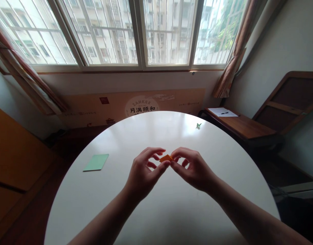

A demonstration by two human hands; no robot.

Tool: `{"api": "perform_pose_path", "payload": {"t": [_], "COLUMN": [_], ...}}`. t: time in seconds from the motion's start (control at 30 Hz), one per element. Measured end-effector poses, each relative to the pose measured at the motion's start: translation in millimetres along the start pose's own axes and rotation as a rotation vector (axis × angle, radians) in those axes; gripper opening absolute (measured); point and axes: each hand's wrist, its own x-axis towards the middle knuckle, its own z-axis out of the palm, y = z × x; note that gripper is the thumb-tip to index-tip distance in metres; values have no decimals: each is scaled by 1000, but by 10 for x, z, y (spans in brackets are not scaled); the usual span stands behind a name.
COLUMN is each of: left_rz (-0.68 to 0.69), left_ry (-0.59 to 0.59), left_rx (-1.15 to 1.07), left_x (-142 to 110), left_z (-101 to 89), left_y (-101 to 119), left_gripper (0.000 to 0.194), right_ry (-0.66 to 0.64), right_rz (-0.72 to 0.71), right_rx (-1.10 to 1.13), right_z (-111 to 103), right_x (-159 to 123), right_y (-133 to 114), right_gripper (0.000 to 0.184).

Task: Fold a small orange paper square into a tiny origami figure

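A small folded piece of orange paper (166, 158) is pinched between my two hands above the middle of the table. My left hand (146, 170) holds its left side, thumb along the near edge and the index finger arched over it. From the right, my right hand (193, 166) grips the other end between thumb and index finger. The fingertips cover part of the paper, so its full shape is hidden. To the left lies a stack of light green square paper (96, 162). A small green folded-paper figure (198, 126) sits near the table's far right edge.
The round white table (156, 211) fills the foreground, its far edge facing a barred window (166, 32). At the right stands a brown wooden chair (248, 124) with a white sheet (221, 112) and a pen on its seat. An orange-brown cabinet (15, 149) is at the left.
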Motion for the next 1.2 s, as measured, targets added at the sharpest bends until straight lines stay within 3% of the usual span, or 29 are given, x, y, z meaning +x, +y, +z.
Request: {"api": "perform_pose_path", "payload": {"t": [0.1,0.17,0.37,0.5,0.8,1.07,1.2], "left_rz": [53,8,-167,-189,-67,171,327], "left_ry": [-15,7,88,47,-69,81,101], "left_rx": [-24,-93,-469,-563,-238,-68,23], "left_x": [0,1,15,8,-47,-82,-83], "left_z": [-1,-1,20,42,40,-43,-65], "left_y": [-7,-13,-19,-14,108,207,237], "left_gripper": [11,8,17,19,12,10,17], "right_ry": [-20,-18,-42,14,148,152,135], "right_rz": [-6,12,70,70,-24,-45,-50], "right_rx": [-27,36,200,313,352,321,336], "right_z": [0,7,64,66,-10,-31,-38], "right_x": [3,4,-16,-13,-12,-37,-51], "right_y": [-11,-9,29,39,-59,-122,-137], "right_gripper": [10,11,28,19,14,9,7]}}
